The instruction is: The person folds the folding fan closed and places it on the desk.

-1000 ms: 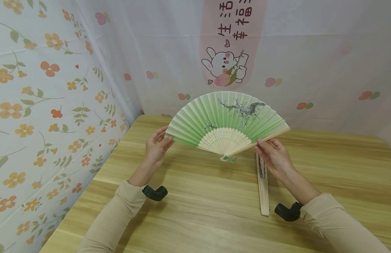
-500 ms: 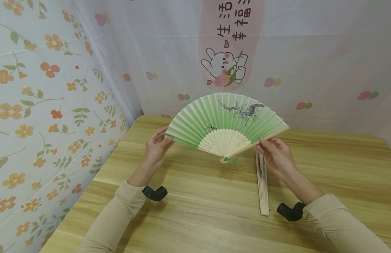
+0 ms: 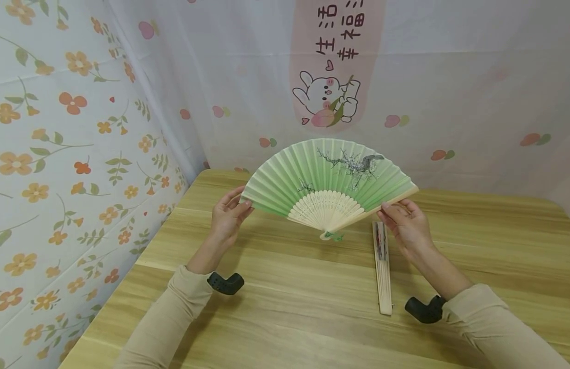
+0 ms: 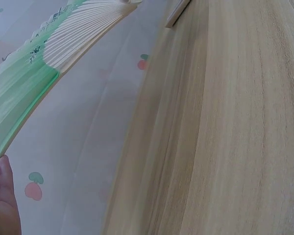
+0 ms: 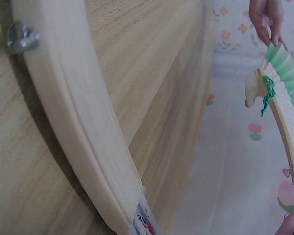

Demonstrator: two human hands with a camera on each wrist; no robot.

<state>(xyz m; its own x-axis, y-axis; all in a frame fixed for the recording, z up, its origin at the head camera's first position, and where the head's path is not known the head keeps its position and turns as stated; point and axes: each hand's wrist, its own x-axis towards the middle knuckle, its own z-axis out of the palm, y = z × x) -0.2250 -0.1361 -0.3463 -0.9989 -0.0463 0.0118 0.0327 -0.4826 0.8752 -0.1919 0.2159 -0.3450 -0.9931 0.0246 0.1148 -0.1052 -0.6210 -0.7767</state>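
A green folding fan (image 3: 294,174) is spread wide above the table, printed with a dark blossom branch and ribbed in pale wood. My left hand (image 3: 226,218) pinches its left end between thumb and fingers; the left wrist view shows the thumb (image 4: 6,181) against that edge. With thumb and fingers my right hand (image 3: 408,225) grips the wooden guard on the right side. A green cord (image 5: 268,93) hangs at the fan's pivot. Below the right hand a second folding fan (image 3: 383,277), closed, lies on the table, its metal rivet (image 5: 23,39) visible in the right wrist view.
The wooden table (image 3: 276,307) reaches back to a pale printed curtain (image 3: 248,77). A flower-patterned cloth (image 3: 73,154) hangs along the left. Dark devices (image 3: 226,283) sit at both wrists.
The spread fan has sunk slightly in the head view. My right hand has shifted a little to the right along the guard. The closed fan has stayed put.
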